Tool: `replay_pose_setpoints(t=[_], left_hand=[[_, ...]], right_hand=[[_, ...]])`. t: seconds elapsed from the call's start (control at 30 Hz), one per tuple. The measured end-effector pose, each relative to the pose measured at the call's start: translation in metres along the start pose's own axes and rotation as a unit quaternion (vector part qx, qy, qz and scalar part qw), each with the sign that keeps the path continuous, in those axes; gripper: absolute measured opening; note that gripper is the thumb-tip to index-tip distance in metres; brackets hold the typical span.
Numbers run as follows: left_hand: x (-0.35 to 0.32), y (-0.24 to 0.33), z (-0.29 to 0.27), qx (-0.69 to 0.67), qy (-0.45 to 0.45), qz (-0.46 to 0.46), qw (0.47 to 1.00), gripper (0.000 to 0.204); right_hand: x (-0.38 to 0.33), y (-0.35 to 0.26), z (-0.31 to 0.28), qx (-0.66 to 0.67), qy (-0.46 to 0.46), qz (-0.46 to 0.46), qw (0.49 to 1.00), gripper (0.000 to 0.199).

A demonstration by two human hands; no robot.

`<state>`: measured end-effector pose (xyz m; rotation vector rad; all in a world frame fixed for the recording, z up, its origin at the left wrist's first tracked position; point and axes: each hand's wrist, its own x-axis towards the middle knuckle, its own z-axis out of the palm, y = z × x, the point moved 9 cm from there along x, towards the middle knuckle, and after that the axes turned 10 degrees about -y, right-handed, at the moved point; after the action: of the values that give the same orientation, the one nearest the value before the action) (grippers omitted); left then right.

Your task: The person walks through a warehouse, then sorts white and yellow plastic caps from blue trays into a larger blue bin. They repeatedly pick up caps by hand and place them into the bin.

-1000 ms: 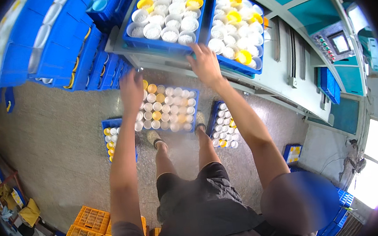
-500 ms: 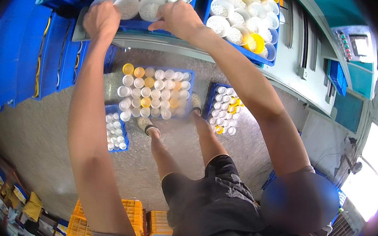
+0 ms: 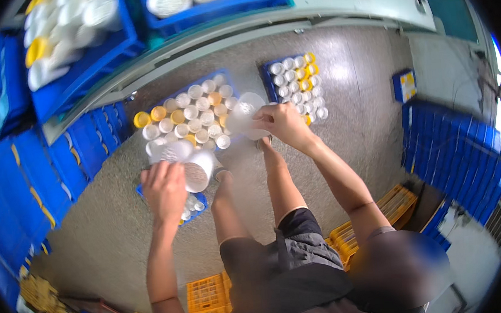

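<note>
My left hand (image 3: 166, 192) is closed on white plastic cups, held above the floor. One white cup (image 3: 198, 167) in it tilts with its mouth toward me; another white cup (image 3: 168, 152), blurred, sits beside it. Off to the right, my right hand (image 3: 288, 127) pinches a blurred, translucent white cup (image 3: 247, 114) by its side; whether it is one cup or two I cannot tell. Below both hands, a blue crate (image 3: 228, 79) on the floor bears rows of white and yellow cups (image 3: 194, 92), mouths up.
On the bench (image 3: 332, 0) stand a blue crate (image 3: 94, 72) and another blue crate (image 3: 221, 10), both with cups. Smaller blue crates of cups, one being the right crate (image 3: 269, 81), lie near my feet. Blue crate stacks (image 3: 453, 146) and yellow crates (image 3: 205, 292) stand around.
Both hands have left the bench crate and come down toward me, over the floor crate, with white cups in them. The view has turned, so the bench crates appear farther left.
</note>
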<state>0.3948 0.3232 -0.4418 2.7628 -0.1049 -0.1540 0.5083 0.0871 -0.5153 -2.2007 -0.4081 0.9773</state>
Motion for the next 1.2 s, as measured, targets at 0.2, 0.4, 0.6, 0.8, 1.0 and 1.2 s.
replay_pose_setpoints(t=[0.2, 0.4, 0.6, 0.8, 1.0, 1.2], left_hand=[[0.072, -0.022, 0.245, -0.087, -0.076, 0.039, 0.992, 0.006], [0.173, -0.047, 0.376, -0.077, 0.016, 0.096, 0.992, 0.004], [0.203, -0.060, 0.449, -0.004, -0.059, 0.092, 0.994, 0.007], [0.225, -0.042, 0.470, 0.044, -0.167, 0.072, 0.982, 0.014], [0.199, 0.033, 0.266, -0.156, 0.065, 0.062, 0.984, 0.020], [0.178, 0.047, -0.011, -0.013, 0.415, -0.021, 0.910, 0.036]], right_hand=[[0.056, 0.254, 0.125, -0.155, 0.013, 0.166, 0.974, 0.013], [0.125, 0.344, 0.204, 0.140, 0.191, 0.076, 0.969, 0.018], [0.140, 0.350, 0.244, 0.038, 0.163, 0.181, 0.969, 0.032], [0.154, 0.321, 0.259, -0.016, 0.006, 0.175, 0.984, 0.054], [0.087, 0.213, 0.124, 0.032, 0.130, 0.101, 0.986, 0.051], [0.022, -0.013, -0.116, -0.089, 0.380, -0.212, 0.896, 0.046]])
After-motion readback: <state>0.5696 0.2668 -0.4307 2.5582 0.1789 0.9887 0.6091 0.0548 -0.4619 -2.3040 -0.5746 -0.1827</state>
